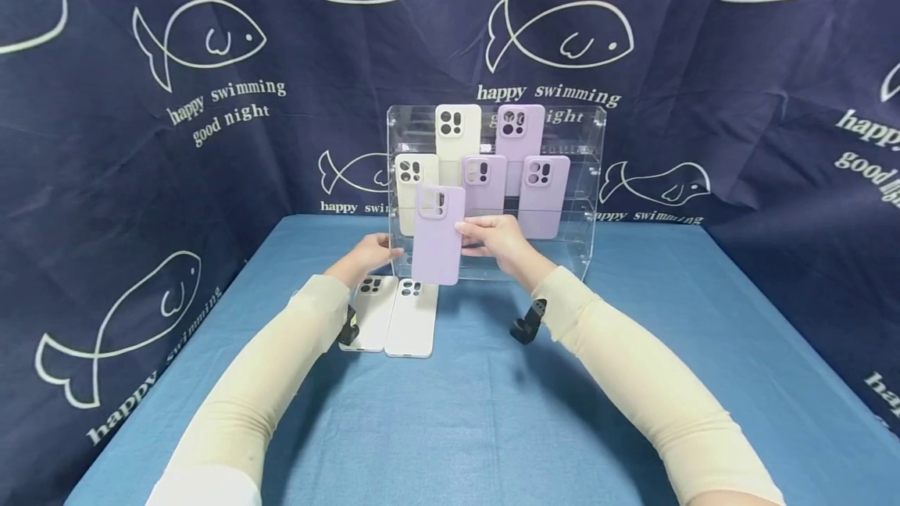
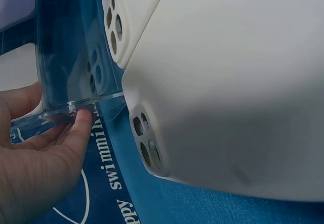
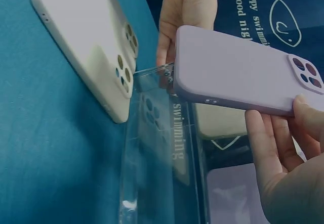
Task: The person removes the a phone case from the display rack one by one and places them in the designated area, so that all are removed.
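My right hand [image 1: 501,242] pinches a light purple phone case [image 1: 437,248] by its side edge, thumb on the back face and fingers behind. The case stands upright in front of a clear acrylic display rack [image 1: 593,186], its camera cutouts at the top. At the rack's lower left side, my left hand [image 1: 367,254] grips the clear side panel [image 2: 76,90] between thumb and fingers. In the right wrist view, the purple case [image 3: 228,67] partly covers the left hand [image 3: 188,6].
White cases [image 1: 411,330] lie side by side on the blue cloth [image 1: 492,420] before the rack's left side. On the rack stand cream cases [image 1: 458,135] at left and purple cases [image 1: 544,201] at right. A dark fish-print curtain [image 1: 380,53] hangs behind.
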Tool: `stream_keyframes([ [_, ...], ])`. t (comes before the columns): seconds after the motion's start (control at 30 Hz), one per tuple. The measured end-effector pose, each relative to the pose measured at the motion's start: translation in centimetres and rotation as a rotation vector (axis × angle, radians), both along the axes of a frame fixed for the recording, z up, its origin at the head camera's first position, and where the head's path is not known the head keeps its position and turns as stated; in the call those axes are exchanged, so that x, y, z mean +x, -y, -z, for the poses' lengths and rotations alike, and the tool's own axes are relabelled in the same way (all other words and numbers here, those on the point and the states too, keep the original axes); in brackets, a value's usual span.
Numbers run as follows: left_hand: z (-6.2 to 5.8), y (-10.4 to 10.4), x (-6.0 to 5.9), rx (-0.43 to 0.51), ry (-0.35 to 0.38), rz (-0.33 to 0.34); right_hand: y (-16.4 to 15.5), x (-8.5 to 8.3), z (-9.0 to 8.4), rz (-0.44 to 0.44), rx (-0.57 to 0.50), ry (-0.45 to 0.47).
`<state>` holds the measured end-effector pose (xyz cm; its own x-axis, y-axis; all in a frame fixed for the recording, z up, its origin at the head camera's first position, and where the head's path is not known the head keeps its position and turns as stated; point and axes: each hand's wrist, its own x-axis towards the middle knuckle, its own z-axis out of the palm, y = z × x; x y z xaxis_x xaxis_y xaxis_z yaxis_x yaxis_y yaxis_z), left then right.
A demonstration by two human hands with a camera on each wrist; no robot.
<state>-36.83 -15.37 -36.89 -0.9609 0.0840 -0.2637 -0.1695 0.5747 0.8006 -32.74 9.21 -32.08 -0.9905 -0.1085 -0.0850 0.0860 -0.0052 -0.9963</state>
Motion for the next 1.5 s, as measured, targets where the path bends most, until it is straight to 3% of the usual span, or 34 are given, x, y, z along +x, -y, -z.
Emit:
stream_keyframes([
  [0.5,0.3,-0.1,-0.3,0.024,0.001,-0.007,-1.3,1.5,2.7,-0.138,0.047,0.107],
  [0.8,-0.1,-0.1,-0.2,0.054,-0.007,-0.003,-2.0,2.2,4.2,-0.148,0.152,0.130],
  [1.5,0.2,0.2,-0.2,0.029,0.016,-0.002,-3.0,3.0,7.0,-0.138,0.103,0.218],
])
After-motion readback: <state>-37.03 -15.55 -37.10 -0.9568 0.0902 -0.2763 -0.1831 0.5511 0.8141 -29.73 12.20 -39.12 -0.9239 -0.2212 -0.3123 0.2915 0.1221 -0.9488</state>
